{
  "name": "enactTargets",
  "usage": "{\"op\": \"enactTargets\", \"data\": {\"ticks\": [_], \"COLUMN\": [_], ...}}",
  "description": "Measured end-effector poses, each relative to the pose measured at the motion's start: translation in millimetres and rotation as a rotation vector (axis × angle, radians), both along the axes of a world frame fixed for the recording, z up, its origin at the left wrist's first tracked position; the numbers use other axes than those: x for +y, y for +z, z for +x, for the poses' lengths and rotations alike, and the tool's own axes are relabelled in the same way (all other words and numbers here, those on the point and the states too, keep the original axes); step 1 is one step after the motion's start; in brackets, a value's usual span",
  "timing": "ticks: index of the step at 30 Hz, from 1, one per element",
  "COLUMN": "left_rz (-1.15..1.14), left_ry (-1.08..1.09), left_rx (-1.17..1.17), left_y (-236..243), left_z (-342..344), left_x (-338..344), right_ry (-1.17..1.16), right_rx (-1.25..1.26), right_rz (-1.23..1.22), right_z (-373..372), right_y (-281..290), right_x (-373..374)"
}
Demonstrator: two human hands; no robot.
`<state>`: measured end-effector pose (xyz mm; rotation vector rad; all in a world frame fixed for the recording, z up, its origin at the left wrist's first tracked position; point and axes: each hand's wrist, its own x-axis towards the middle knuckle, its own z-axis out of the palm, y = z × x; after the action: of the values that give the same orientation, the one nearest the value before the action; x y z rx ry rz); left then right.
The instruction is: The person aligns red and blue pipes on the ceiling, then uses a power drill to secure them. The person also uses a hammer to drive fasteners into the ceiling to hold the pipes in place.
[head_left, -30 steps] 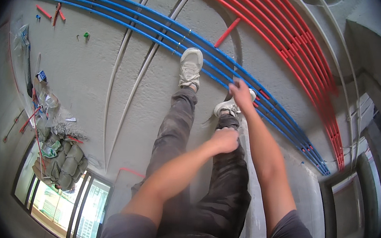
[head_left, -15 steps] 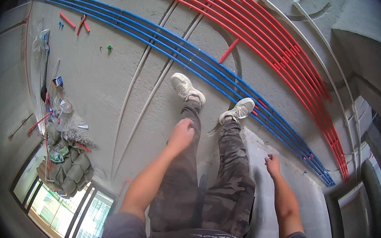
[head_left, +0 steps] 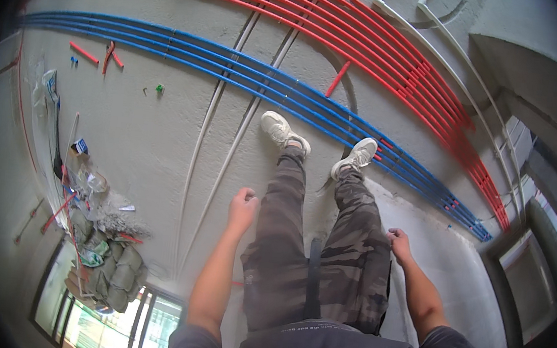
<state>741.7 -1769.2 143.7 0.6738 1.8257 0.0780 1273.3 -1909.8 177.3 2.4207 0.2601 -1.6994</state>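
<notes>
My left hand (head_left: pixel 243 205) hangs beside my left thigh, its fingers loosely bent and apart, with nothing visible in them. At the outer side of my camouflage-trousered right leg (head_left: pixel 353 236) is my right hand (head_left: pixel 399 242), also loosely open and seemingly empty. My white left shoe (head_left: pixel 278 128) is just short of a band of blue pipes (head_left: pixel 228 67); my right shoe (head_left: pixel 360 154) reaches their near edge. Farther forward runs a wide band of red pipes (head_left: pixel 355 29).
Loose red pipe pieces (head_left: pixel 84 52) and a green fitting (head_left: pixel 160 89) lie at upper left. A pile of grey sacks (head_left: pixel 120 273), plastic and rods lines the left side, near a bright window (head_left: pixel 157 328). White pipes (head_left: pixel 463 64) curve along the right, beside a doorway (head_left: pixel 527 295).
Both hands have dropped from over my lower legs and shoes to my sides. My left foot has drawn back from on the blue pipes. More red piping shows at top left.
</notes>
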Motion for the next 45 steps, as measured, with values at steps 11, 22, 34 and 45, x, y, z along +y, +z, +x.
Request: {"op": "enactTargets", "data": {"ticks": [11, 22, 34, 45], "left_rz": [-0.131, -0.273, -0.224, -0.193], "left_ry": [-0.097, 0.016, 0.086, 0.102], "left_rx": [0.061, 0.066, 0.17, 0.076], "left_y": [-7.3, 42.7, 156.1, 209.7], "left_z": [-82.2, -64.3, -25.9, -40.0], "left_x": [-18.4, -27.3, -24.7, 64.0], "right_ry": [-0.187, 0.053, -0.24, -0.145], "right_rx": [0.063, 0.062, 0.094, 0.024], "right_rz": [0.164, 0.099, 0.179, 0.344], "right_z": [-49.8, -23.4, 11.6, 7.0], "right_y": [14.8, -41.7, -2.9, 61.6], "right_x": [-7.3, 48.0, 223.8, 361.5]}}
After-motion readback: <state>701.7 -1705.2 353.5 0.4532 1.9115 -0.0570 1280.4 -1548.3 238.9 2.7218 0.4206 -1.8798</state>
